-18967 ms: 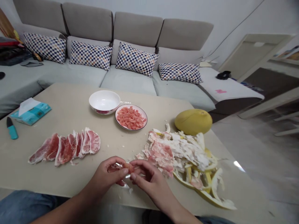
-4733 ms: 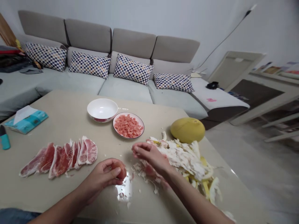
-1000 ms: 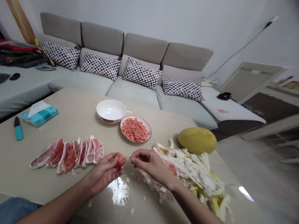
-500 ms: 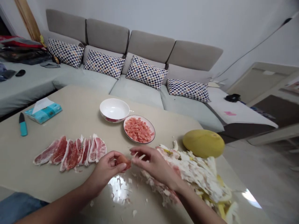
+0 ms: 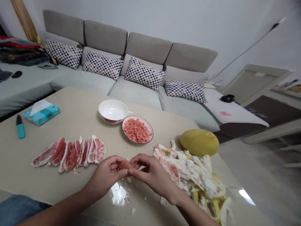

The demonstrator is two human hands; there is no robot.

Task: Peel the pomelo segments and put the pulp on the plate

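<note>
A small piece of peeled pomelo segment [image 5: 125,164] is between my hands above the table's near part. My left hand [image 5: 107,171] is closed around it with thumb and fingers. My right hand [image 5: 150,171] pinches its right end, fingertips almost meeting those of the left. Left of my hands lies a row of pomelo segments [image 5: 70,153] with white membrane on them. Beyond my hands, a dark-rimmed plate [image 5: 151,133] holds a heap of loose pink pulp [image 5: 137,130]. Right of my right hand spreads a pile of white membrane and yellow peel [image 5: 192,172].
A whole yellow pomelo [image 5: 199,142] sits behind the peel pile. A white bowl [image 5: 113,110] stands beside the plate. At the left are a blue tissue pack [image 5: 43,113] and a teal-handled knife [image 5: 20,128]. Membrane scraps dot the table [image 5: 77,103]; a sofa [image 5: 137,94] stands behind.
My right hand, held apart a second ago, has come in against the pomelo piece and pinches it. Over the longer span, the plate and row of segments look much the same.
</note>
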